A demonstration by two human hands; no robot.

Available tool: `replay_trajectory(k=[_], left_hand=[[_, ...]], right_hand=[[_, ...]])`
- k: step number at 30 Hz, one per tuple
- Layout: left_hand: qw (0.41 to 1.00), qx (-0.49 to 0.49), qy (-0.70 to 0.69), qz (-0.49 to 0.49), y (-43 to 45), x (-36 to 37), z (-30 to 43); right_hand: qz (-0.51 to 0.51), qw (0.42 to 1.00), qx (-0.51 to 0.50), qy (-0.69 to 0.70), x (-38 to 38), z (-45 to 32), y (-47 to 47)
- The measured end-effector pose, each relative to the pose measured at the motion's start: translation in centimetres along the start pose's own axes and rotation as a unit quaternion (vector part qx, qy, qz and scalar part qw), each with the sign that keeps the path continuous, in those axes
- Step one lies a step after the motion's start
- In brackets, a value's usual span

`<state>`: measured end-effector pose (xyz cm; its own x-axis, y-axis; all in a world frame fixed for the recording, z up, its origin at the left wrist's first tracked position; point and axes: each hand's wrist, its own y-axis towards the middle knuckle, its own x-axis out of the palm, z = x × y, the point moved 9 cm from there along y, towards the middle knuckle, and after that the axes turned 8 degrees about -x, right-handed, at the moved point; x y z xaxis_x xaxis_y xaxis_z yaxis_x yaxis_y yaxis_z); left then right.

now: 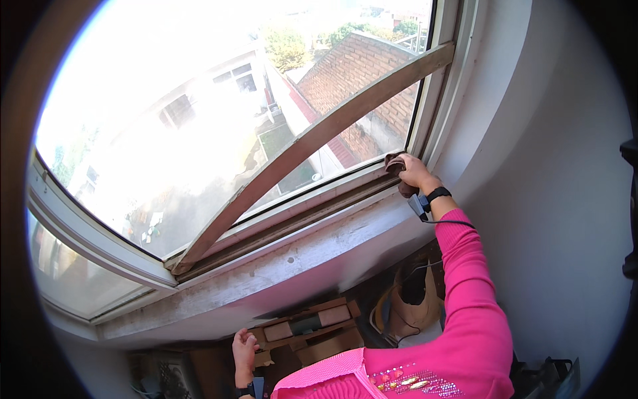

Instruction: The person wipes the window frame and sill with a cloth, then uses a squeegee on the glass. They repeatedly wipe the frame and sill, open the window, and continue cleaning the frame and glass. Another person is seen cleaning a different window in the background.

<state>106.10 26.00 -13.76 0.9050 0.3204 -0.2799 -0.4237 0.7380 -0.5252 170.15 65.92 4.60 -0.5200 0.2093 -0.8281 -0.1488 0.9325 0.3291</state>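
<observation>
My right hand grips a dark brown cloth, pressing it against the lower right corner of the white window frame. Just below the cloth run the dark window track and the stained sill. A wooden strip slants across the window pane, from the right side of the frame down to the track's left end. My left hand hangs low, well beneath the sill, with its fingers loosely curled and nothing seen in them. Both wrists carry a black strap with a small device.
Below the sill lie an open cardboard box with a wrapped item and a tan bag-like thing among cables. A white wall curves along the right. Another window pane is at the left. Dark objects stand at the lower right.
</observation>
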Motion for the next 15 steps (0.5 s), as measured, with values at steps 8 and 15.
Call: replay_trajectory(k=[8, 15], left_hand=[[0.997, 0.052, -0.034, -0.039, 1.6, 0.3, 2.9], [0.997, 0.062, -0.016, -0.04, 2.0, 0.6, 3.1]], right_hand=[[0.052, 0.992, 0.053, 0.106, -7.3, -1.0, -2.0], [0.455, 0.881, -0.071, -0.109, -22.4, -7.9, 0.4]])
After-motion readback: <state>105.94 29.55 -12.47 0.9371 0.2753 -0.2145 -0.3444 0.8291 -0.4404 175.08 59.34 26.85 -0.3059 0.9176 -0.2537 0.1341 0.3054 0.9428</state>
